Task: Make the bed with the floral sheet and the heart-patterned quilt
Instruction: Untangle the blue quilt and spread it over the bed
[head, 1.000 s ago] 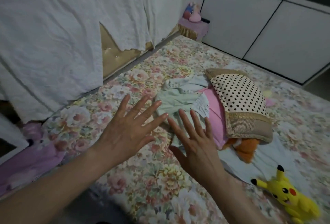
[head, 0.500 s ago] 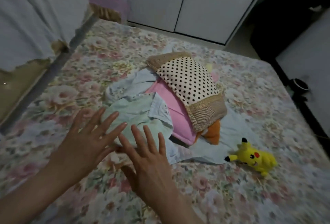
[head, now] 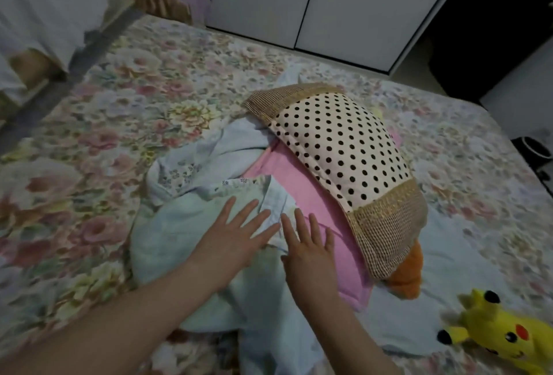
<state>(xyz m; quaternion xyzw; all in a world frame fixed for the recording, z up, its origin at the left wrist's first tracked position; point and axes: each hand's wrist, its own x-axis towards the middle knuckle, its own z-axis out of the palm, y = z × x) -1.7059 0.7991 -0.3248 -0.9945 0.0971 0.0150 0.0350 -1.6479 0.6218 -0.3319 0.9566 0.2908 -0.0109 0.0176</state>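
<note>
The floral sheet [head: 125, 111] lies spread over the bed. A heap sits in its middle: a pale blue-green cloth [head: 176, 231], a pink pillow [head: 302, 189] and a polka-dot pillow [head: 344, 150] on top. My left hand [head: 236, 237] rests flat with spread fingers on the pale cloth. Beside it, my right hand [head: 308, 252] lies flat with straight fingers where the cloth meets the pink pillow. No heart pattern shows on any fabric in view.
A yellow plush toy [head: 502, 332] lies at the bed's right front. An orange plush [head: 410, 273] pokes out under the pillows. White wardrobe doors [head: 344, 0] stand beyond the bed, a white-draped headboard [head: 45, 0] at left, a dark gap [head: 493, 30] at right.
Both hands have moved forward from the floral sheet onto the pale cloth heap. My view has swung right and closer to the pillows.
</note>
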